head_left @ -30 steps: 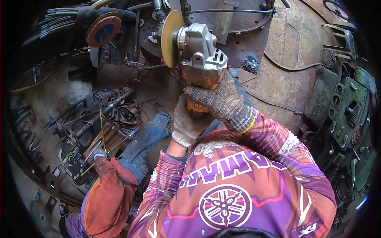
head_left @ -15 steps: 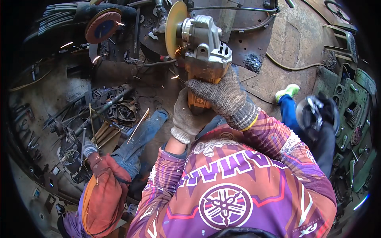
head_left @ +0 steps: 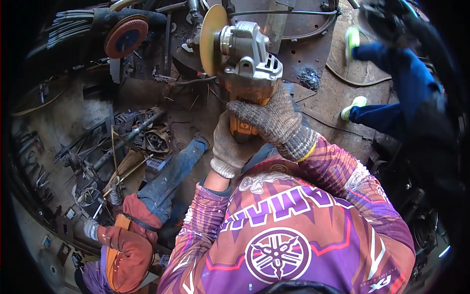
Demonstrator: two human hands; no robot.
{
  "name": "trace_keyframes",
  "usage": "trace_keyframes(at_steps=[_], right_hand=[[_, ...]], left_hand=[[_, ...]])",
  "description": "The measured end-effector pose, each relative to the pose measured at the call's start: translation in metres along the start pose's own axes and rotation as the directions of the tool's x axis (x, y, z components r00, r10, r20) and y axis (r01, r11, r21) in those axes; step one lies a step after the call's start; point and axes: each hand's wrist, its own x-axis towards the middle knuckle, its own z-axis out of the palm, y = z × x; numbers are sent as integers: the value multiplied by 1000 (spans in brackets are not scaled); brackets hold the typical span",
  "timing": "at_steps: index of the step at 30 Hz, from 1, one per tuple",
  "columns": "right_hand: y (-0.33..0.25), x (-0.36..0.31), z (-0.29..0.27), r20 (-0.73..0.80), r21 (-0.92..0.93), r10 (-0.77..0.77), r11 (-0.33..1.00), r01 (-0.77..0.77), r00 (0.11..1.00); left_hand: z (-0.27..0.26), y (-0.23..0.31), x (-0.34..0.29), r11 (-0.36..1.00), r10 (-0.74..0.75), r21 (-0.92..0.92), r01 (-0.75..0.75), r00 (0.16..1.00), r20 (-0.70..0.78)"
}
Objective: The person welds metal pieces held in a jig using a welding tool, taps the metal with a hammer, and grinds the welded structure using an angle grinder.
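Note:
Both my gloved hands hold an angle grinder (head_left: 249,41) upright above the bench. Its orange body (head_left: 248,92) leads up to a silver gear head, with a yellowish disc (head_left: 213,40) turned edge-on to the left. My left hand (head_left: 230,144), in a light knitted glove, wraps the lower end of the body. Higher up, my right hand (head_left: 274,117), in a grey-brown knitted glove, grips it from the right, thumb across the front. The disc stands over dark metal pieces; whether it touches any, I cannot tell.
A red flap disc (head_left: 126,36) and a bundle of rods (head_left: 73,22) lie at far left. A hose (head_left: 362,83) crosses the floor. At right walks a person in blue trousers (head_left: 391,63). Lower left, a co-worker in a red sleeve (head_left: 129,250) sits by scattered metal parts.
The sparks around the disc are gone. The grinder has shifted slightly left in my hands. The person at right has stepped farther up the picture, and the co-worker's arm has moved down.

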Motion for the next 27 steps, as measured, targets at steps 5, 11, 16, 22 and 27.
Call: trace_keyframes(at_steps=[5,11,16,22,27], right_hand=[[-9,-5,5,28,-182,-143,972,146,989],[-8,-8,16,-7,-263,-271,929,259,963],[-13,-13,33,-63,-168,-314,939,300,947],[11,-13,49,-47,107,-285,952,288,957],[16,-27,58,-16,13,-327,945,327,945]], left_hand=[[-1,-10,-7,977,173,130,-167,984,-32],[-5,-3,-29,998,29,-48,-33,995,-96],[-14,-20,-53,964,-266,19,265,962,69],[-20,-20,-64,974,-223,52,222,975,21],[-33,-23,-71,965,-203,180,192,978,49]])
